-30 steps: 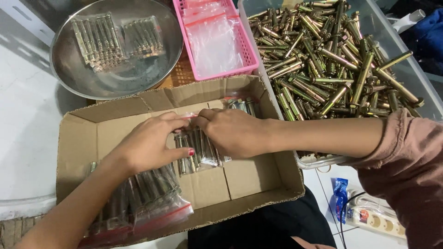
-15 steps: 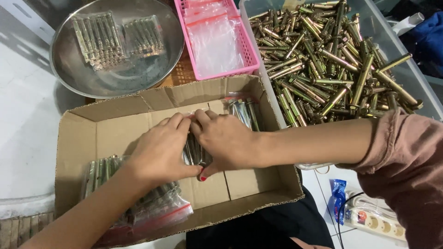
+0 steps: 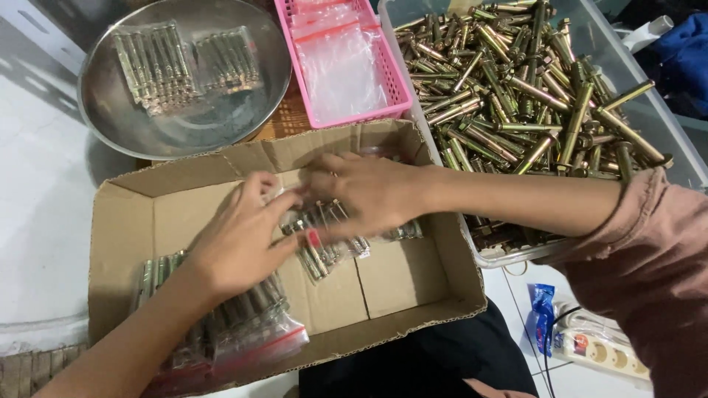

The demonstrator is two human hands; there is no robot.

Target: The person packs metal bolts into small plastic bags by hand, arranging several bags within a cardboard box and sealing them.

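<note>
Both hands are inside an open cardboard box (image 3: 125, 221). My left hand (image 3: 240, 236) and my right hand (image 3: 361, 193) together grip a clear plastic bag of brass-coloured anchor bolts (image 3: 324, 239), held tilted above the box floor. Another bag of bolts (image 3: 402, 232) lies by the box's right wall, under my right wrist. More filled bags with red seal strips (image 3: 243, 324) are stacked at the box's front left, under my left forearm.
A steel bowl (image 3: 110, 110) at the back left holds two bagged bolt sets (image 3: 184, 66). A pink basket (image 3: 391, 81) holds empty clear bags (image 3: 341, 70). A clear tub (image 3: 664, 118) at the right is heaped with loose bolts (image 3: 531, 88). A power strip (image 3: 597, 350) lies on the floor.
The bag of bolts has been lifted and turned to a slant between both hands. My right hand moved up and toward the box's right wall; my left hand shifted slightly left.
</note>
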